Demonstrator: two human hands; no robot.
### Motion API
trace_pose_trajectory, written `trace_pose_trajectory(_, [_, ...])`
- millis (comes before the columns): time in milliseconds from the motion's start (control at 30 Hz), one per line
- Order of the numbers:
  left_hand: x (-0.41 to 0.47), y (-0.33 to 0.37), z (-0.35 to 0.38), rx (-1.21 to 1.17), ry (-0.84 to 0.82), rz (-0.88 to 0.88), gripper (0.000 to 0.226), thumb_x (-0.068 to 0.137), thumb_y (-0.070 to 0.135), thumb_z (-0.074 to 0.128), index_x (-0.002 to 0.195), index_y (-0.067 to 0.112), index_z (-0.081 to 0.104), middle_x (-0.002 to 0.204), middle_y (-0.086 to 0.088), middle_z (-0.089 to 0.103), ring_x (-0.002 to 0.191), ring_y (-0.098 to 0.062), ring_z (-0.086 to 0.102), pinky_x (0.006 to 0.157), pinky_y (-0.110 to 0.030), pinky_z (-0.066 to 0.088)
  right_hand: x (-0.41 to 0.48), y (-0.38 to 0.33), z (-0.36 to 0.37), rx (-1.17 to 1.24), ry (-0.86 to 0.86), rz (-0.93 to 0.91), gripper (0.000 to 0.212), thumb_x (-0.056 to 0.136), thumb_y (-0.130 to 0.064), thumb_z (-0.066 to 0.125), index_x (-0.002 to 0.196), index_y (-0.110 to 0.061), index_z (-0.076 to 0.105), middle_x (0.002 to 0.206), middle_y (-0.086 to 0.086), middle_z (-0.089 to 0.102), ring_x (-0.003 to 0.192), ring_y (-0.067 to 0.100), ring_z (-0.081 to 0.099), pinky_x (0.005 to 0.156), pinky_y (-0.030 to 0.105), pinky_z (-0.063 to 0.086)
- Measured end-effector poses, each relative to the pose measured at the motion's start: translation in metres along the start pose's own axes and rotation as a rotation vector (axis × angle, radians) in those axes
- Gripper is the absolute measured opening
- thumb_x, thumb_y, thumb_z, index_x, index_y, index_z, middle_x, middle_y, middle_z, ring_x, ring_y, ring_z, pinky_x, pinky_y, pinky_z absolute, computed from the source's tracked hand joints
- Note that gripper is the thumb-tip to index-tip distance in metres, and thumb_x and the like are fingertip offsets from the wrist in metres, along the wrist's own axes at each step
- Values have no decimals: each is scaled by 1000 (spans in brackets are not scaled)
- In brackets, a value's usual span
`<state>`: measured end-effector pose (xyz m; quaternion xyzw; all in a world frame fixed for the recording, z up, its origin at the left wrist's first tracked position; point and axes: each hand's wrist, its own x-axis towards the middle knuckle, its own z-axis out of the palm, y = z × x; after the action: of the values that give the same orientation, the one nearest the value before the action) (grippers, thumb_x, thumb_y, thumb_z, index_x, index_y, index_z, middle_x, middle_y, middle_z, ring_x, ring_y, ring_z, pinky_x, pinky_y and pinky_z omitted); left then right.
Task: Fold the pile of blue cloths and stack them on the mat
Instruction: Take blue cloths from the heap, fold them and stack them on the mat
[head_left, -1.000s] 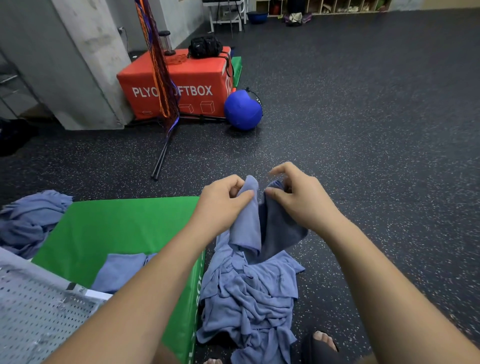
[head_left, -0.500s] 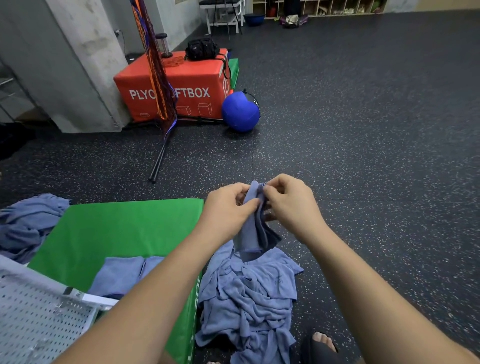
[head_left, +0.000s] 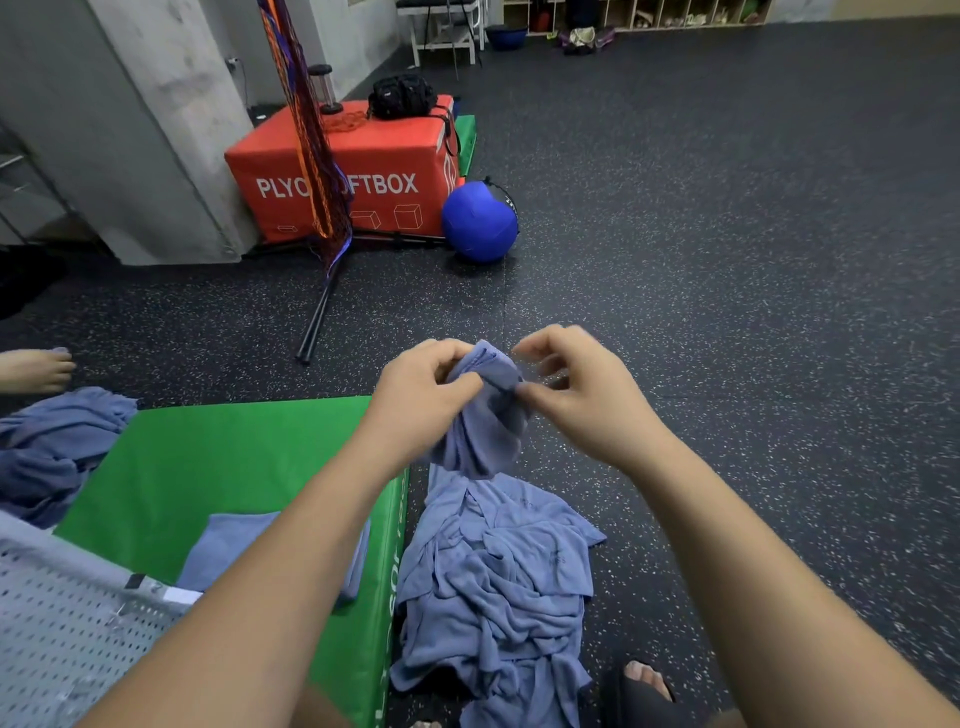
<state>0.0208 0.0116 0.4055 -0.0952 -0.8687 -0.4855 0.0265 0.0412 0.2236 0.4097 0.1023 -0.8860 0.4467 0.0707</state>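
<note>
The left hand (head_left: 421, 395) grips the top of one blue cloth (head_left: 480, 431), with its fingers curled round the bunched edge. The right hand (head_left: 587, 400) pinches the same edge between thumb and forefinger. This cloth hangs just past the right edge of the green mat (head_left: 218, 457). Below it, the crumpled pile of blue cloths (head_left: 493, 582) lies on the floor (head_left: 727, 312), touching the mat's right side. One folded cloth (head_left: 223, 545) lies on the mat.
</note>
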Motion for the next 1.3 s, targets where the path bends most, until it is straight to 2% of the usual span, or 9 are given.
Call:
trace_pose_trajectory(100, [-2, 3, -15, -200, -136, -16, 26, 89, 3, 64, 106, 15, 79, 108, -13, 78, 93, -11, 67, 92, -36, 54, 1, 9, -12, -80, -122, -9, 57, 79, -30, 91, 126, -37, 59, 125, -10, 57, 116, 7, 57, 97, 25, 47])
trace_pose_trajectory(200, [-2, -1, -26, -306, -165, -25, 27, 88, 9, 67, 112, 15, 78, 115, -19, 77, 99, -14, 65, 95, -37, 51, -2, 14, -18, -17, -238, 16, 47, 75, -28, 92, 108, -36, 60, 115, -13, 66, 115, 10, 63, 104, 42, 51])
trace_pose_trajectory(467, [3, -13, -41, -502, -151, -30, 33, 91, 13, 69, 124, 13, 73, 115, -9, 73, 108, -19, 63, 106, -43, 47, -5, 19, -16, -158, -217, -96, 33, 83, -29, 87, 99, -33, 59, 115, -7, 60, 112, 13, 60, 100, 38, 49])
trace_pose_trajectory(600, [4, -16, -43, -542, -146, -19, 34, 93, 11, 68, 127, 9, 70, 118, -8, 73, 112, -20, 64, 112, -46, 45, -4, 20, -12, -168, -224, -176, 31, 90, -25, 80, 111, -39, 62, 118, -11, 57, 112, 10, 60, 100, 36, 50])
trace_pose_trajectory(733, [4, -15, -41, -550, -156, -30, 32, 94, 11, 68, 126, 10, 71, 118, -8, 74, 112, -21, 65, 112, -48, 46, -5, 23, 3, -292, -248, -181, 41, 97, -21, 70, 128, -45, 59, 124, -12, 53, 106, 19, 61, 96, 41, 49])
trace_pose_trajectory(867, [4, -17, -41, -508, -166, -40, 25, 101, 2, 66, 122, 13, 73, 115, -8, 74, 109, -19, 65, 108, -47, 47, -6, 21, 11, -480, -267, -225, 49, 94, -7, 60, 134, -35, 57, 108, -5, 50, 86, 17, 40, 80, 38, 34])
trace_pose_trajectory(1067, [5, -23, -45, -498, -167, -55, 26, 98, 6, 69, 123, 14, 73, 115, -6, 73, 109, -19, 64, 107, -46, 46, -5, 24, 7, -492, -206, -196, 23, 91, -38, 72, 112, -33, 64, 104, -10, 56, 105, 21, 57, 89, 41, 48])
trace_pose_trajectory(1200, [4, -20, -43, -501, -169, -44, 26, 101, 3, 66, 122, 15, 73, 115, -6, 73, 110, -19, 63, 108, -46, 46, -5, 25, 9, -446, -249, -189, 38, 91, -42, 80, 125, -37, 63, 107, -6, 53, 101, 22, 57, 88, 41, 50])
trace_pose_trajectory(1300, [5, -19, -44, -520, -175, -48, 26, 103, 0, 62, 124, 13, 71, 116, -7, 73, 111, -20, 63, 107, -46, 46, -7, 23, 12, -338, -312, -161, 58, 91, -31, 81, 143, -37, 54, 105, -9, 55, 95, 18, 58, 86, 35, 48])
